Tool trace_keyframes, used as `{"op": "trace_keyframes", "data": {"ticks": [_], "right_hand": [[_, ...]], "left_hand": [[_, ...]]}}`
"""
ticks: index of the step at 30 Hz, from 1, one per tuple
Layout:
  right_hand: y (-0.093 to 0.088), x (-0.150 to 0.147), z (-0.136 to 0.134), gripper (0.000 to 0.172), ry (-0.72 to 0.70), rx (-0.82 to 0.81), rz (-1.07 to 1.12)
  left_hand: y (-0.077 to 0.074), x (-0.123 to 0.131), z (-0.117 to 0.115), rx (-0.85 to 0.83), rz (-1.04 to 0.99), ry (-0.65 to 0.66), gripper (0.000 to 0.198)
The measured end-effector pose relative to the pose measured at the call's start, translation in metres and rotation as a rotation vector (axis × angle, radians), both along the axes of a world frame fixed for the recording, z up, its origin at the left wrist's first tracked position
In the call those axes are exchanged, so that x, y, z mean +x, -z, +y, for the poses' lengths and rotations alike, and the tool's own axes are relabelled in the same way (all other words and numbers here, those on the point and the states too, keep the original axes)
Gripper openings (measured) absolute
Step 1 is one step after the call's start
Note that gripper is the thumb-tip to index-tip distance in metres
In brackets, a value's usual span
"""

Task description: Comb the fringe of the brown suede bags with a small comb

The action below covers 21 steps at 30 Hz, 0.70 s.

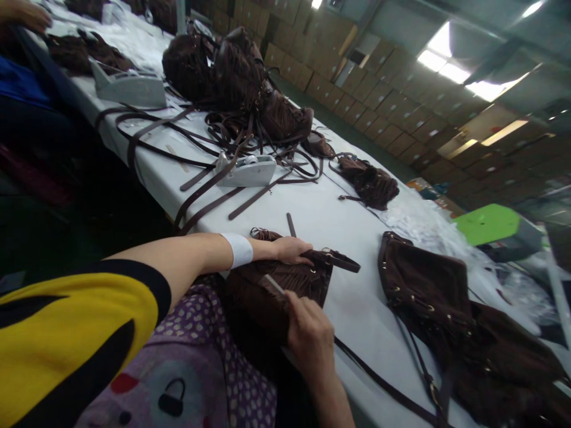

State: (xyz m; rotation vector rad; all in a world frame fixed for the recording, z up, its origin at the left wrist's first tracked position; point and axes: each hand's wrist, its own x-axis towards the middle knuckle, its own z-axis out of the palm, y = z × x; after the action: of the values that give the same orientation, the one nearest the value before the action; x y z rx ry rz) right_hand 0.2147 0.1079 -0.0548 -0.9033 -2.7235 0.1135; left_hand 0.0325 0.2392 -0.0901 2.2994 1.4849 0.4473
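Note:
A dark brown fringed bag (pixel 256 300) lies at the table's near edge, partly over my lap. My left hand (pixel 292 249) is closed on its upper edge, beside a short buckled strap (pixel 343 260). In my right hand (pixel 312 333), a thin, flat whitish strip (pixel 273 284) is pinched and lies over the fringe; I cannot make out what kind of tool it is. A long brown strap (pixel 379 380) runs along the table to the right of this hand.
Two tape dispensers (pixel 247 170) (pixel 129 88) stand among loose straps (pixel 196 202). Brown bags are piled behind (pixel 241 77), and more lie at right (pixel 423 285). Clear plastic (pixel 446 244) lines the far side. Another person's hand (pixel 27 15) shows top left.

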Motion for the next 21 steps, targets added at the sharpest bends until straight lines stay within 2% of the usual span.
{"op": "trace_keyframes", "data": {"ticks": [2, 4, 6, 8, 11, 14, 18, 21], "right_hand": [[0.005, 0.010, 0.021, 0.031, 0.138, 0.083, 0.022], [0.013, 0.019, 0.032, 0.031, 0.167, 0.071, 0.043], [0.016, 0.025, 0.035, 0.028, 0.157, -0.026, 0.091], [0.009, 0.027, 0.035, 0.024, 0.123, -0.171, 0.157], [-0.014, 0.014, 0.040, 0.021, 0.094, -0.252, 0.254], [-0.027, -0.015, 0.051, 0.024, 0.147, -0.137, 0.176], [-0.012, -0.051, 0.060, 0.027, 0.176, -0.099, -0.031], [-0.001, -0.056, 0.050, 0.026, 0.105, -0.182, -0.029]], "left_hand": [[-0.009, -0.004, 0.004, -0.023, 0.006, 0.033, 0.042], [-0.022, -0.015, 0.006, -0.050, 0.047, 0.024, 0.047], [-0.032, -0.032, 0.002, -0.149, 0.110, -0.033, 0.058], [-0.037, -0.052, -0.004, -0.293, 0.157, -0.083, 0.065], [-0.036, -0.073, -0.009, -0.428, 0.168, -0.095, 0.065], [-0.033, -0.078, -0.003, -0.500, 0.161, -0.103, 0.062], [-0.032, -0.073, 0.005, -0.526, 0.143, -0.125, 0.057], [-0.025, -0.072, 0.001, -0.474, 0.131, -0.155, 0.058]]}}
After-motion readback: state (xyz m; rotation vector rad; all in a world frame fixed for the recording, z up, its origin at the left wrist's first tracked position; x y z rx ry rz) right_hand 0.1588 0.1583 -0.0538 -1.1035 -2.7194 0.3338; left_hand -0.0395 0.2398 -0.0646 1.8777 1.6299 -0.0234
